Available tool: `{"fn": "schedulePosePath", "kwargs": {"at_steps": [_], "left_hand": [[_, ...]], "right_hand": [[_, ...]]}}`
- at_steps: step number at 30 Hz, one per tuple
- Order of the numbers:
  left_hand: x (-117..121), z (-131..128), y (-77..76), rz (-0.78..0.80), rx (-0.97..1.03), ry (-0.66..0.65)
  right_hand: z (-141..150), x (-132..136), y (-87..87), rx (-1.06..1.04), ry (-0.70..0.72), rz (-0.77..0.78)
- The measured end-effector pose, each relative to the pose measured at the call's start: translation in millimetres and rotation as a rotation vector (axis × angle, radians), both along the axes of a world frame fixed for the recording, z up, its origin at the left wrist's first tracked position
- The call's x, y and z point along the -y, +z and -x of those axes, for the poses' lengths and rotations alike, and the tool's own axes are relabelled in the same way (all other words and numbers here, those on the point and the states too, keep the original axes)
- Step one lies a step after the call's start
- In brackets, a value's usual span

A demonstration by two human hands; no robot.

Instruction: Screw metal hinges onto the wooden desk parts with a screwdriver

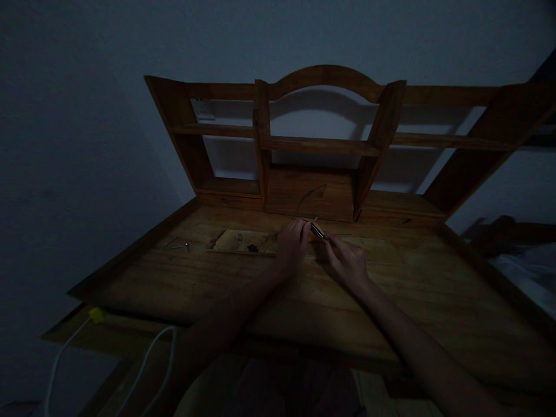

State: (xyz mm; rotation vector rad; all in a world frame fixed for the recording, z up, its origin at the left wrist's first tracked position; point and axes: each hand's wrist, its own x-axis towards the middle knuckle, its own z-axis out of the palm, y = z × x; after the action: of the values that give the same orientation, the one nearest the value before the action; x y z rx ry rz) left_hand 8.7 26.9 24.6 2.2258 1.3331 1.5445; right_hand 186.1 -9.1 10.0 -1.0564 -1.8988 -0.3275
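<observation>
A small flat piece with dark and pale stripes along its edge [318,231] is held between my two hands over the desk; the dim light hides its exact kind. My left hand [290,242] is closed on its left end, fingers together. At the other end, my right hand [348,262] pinches it. Beneath the hands lies a long pale strip of wood [234,238] with a dark hole and rough marks. To the left, several small metal pieces like screws [186,247] rest on the desktop [278,307].
A wooden shelf unit [321,146] stands along the desk's back edge. A thin dark wire [309,194] curves up before its middle panel. At the front left, a white cable [167,350] hangs near a yellow piece [97,315]. Raised side rails border the desktop.
</observation>
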Motion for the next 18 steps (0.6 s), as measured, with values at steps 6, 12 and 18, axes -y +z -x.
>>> {"fn": "schedulePosePath", "kwargs": {"at_steps": [6, 12, 18], "left_hand": [[-1.6, 1.6, -1.3, -0.049, -0.026, -0.014], [2.9, 1.5, 0.8, -0.014, 0.073, -0.03], [4.2, 3.1, 0.8, -0.004, 0.066, -0.084]], "right_hand": [[0.3, -1.5, -0.6, -0.018, -0.024, -0.016], [1.0, -1.5, -0.9, -0.017, -0.024, -0.014], [2.6, -1.5, -0.7, -0.033, -0.031, -0.009]]}}
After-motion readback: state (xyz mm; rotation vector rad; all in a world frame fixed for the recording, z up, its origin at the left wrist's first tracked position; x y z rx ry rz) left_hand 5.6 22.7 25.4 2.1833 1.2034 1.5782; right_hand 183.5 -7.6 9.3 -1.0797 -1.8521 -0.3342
